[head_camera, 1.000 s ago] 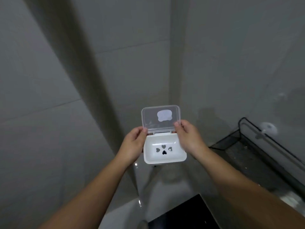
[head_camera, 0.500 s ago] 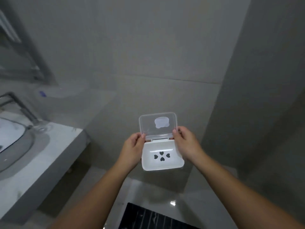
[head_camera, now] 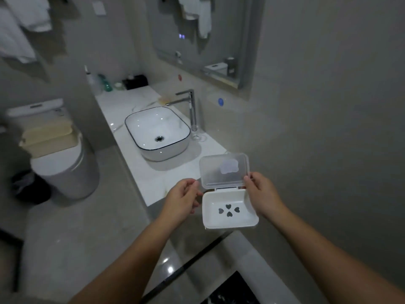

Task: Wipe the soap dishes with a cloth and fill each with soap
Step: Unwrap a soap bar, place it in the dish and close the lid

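Soap dish (head_camera: 230, 212), empty, clear lid (head_camera: 223, 172) up, gripped by left hand (head_camera: 180, 201) & right hand (head_camera: 264, 196); best kept level w/ lid open for wiping.

A white marble counter (head_camera: 140, 172) carries a basin (head_camera: 157, 133), a tap (head_camera: 191, 110) just beside it, with bottles (head_camera: 94, 82) and a black box (head_camera: 135, 81) at the far end

white basin (head_camera: 157, 132), chrome tap (head_camera: 190, 106); toilet (head_camera: 63, 163)
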`<state>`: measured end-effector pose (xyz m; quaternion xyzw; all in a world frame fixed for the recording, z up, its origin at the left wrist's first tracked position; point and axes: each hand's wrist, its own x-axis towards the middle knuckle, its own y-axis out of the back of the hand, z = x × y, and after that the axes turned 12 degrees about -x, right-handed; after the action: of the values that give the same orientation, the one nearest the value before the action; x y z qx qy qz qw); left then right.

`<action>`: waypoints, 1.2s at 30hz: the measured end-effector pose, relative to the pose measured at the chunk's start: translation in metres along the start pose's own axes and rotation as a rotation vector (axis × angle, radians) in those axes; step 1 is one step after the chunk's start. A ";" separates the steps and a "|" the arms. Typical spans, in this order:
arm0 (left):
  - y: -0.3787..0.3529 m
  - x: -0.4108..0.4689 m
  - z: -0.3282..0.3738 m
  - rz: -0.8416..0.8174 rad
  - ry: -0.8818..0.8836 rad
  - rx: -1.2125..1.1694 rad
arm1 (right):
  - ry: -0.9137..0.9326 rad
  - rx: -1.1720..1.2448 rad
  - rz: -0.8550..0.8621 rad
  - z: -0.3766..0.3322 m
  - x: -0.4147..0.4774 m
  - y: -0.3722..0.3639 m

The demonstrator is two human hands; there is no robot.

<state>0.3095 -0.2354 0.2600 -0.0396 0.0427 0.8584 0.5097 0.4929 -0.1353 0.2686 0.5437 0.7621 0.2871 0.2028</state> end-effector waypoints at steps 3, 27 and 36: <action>0.045 0.004 -0.007 0.126 0.023 0.011 | 0.083 -0.008 -0.082 -0.026 0.023 -0.035; 0.214 0.057 -0.042 0.899 0.111 0.007 | 0.568 -0.065 -0.656 -0.180 0.193 -0.248; 0.355 0.093 -0.054 0.913 0.106 -0.034 | 0.582 -0.058 -0.657 -0.270 0.203 -0.361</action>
<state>-0.0448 -0.3298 0.2074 -0.0689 0.0679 0.9924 0.0758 0.0019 -0.0904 0.2353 0.1632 0.9115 0.3699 0.0754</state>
